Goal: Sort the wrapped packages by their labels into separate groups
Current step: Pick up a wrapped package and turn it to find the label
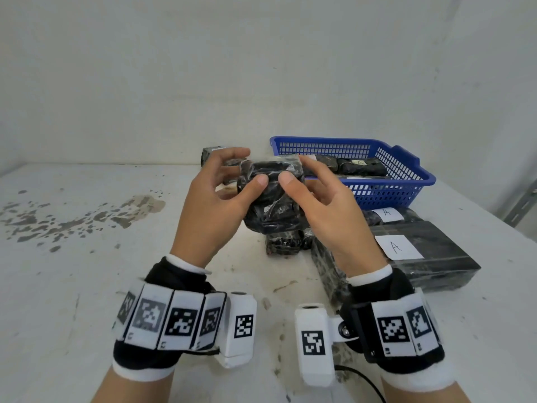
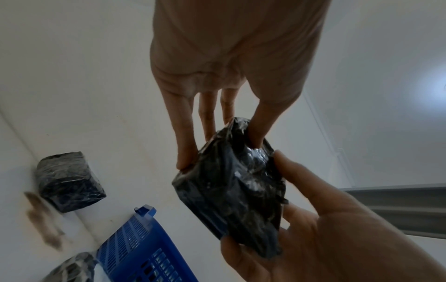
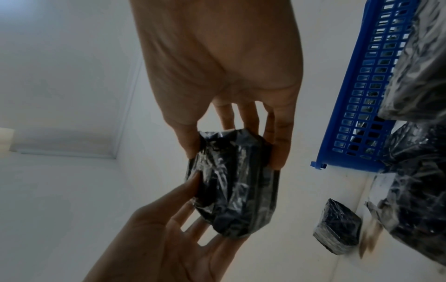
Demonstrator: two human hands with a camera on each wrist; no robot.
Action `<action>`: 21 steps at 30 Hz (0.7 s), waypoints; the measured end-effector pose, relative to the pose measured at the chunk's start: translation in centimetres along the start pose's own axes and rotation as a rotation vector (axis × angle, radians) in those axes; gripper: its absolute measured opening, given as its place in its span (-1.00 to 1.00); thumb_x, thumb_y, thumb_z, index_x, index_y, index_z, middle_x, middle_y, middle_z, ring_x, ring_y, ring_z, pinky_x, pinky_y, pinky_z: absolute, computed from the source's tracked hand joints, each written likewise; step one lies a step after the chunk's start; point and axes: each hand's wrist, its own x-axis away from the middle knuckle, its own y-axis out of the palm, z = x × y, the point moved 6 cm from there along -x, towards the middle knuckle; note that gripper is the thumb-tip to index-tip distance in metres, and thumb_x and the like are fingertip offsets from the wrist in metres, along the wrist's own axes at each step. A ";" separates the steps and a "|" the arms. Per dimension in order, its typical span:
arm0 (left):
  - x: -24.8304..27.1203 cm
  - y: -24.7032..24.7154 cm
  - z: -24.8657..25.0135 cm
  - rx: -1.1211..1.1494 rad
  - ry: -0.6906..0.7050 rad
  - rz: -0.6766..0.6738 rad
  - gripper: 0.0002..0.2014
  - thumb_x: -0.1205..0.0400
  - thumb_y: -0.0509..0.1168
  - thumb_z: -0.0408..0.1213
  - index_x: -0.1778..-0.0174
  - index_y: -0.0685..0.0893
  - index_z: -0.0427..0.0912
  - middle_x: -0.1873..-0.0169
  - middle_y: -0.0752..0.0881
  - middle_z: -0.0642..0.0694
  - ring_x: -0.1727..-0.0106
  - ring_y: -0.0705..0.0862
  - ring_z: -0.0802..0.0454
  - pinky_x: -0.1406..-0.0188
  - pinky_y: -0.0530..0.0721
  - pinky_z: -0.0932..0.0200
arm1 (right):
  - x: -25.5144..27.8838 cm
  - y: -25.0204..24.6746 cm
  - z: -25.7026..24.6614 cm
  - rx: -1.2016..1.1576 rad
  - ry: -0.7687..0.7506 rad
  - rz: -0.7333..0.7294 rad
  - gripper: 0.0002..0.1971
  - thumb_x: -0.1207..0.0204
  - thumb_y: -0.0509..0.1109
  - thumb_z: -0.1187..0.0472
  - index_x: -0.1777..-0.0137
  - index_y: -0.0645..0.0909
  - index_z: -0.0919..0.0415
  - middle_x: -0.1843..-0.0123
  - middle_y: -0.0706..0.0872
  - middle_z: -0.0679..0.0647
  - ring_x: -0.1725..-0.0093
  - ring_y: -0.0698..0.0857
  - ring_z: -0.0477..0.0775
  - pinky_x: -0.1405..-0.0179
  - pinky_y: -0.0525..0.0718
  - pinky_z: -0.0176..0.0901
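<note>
Frame centre: left hand (image 1: 215, 205) and right hand (image 1: 322, 205) pinch wrapped package (image 1: 271, 196), fingers curled; no label showing; we rotate slowly, 2 thumbs steadying, until it faces us.

Head view bright, even, diffuse light; soft shadows only, under the wrists and below the flat package (image 1: 430, 251) at the tabletop's right edge. Wide-angle bending toward the frame edges. Wrist views dimmer, bluish, with skin in shade. Left wrist view: a blown-out glow (image 2: 438, 89) at the right edge. Clear wrap on the held package (image 2: 231, 183) throws small white glints. Basket (image 2: 144, 253) and the stain beside it smeared with blur; right wrist view soft at its lower right corner.
</note>
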 end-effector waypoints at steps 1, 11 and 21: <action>0.1 0.0 0.0 0.002 0.000 -0.001 -0.62 -0.55 0.47 -0.15 -0.28 0.61 0.07 -0.11 0.73 0.04 -0.18 0.73 -0.05 -0.16 0.73 -0.17 | 0.0 -0.1 -0.2 0.001 -0.025 0.002 -0.54 -0.54 0.52 -0.10 -0.42 0.58 -0.14 -0.08 0.84 0.01 -0.13 0.82 0.00 -0.24 0.76 0.19; 0.1 0.2 0.4 0.056 0.010 -0.036 -0.58 -0.48 0.45 0.07 -0.24 0.67 0.07 -0.14 0.75 0.14 -0.16 0.76 0.08 -0.15 0.76 -0.03 | 0.4 -0.1 -1.2 0.004 -0.038 -0.086 -0.55 -0.40 0.41 -0.30 -0.31 0.51 -0.47 -0.21 0.79 -0.16 -0.26 0.74 -0.16 -0.26 0.73 0.02; 0.0 0.2 0.3 0.050 0.061 -0.049 -0.66 -0.57 0.42 -0.10 -0.26 0.67 -0.04 -0.13 0.74 0.10 -0.22 0.72 0.03 -0.19 0.73 0.03 | 0.3 -0.3 -1.1 -0.031 -0.033 -0.058 -0.70 -0.54 0.53 0.04 -0.26 0.67 -0.14 -0.12 0.85 -0.01 -0.13 0.81 -0.06 -0.13 0.74 -0.14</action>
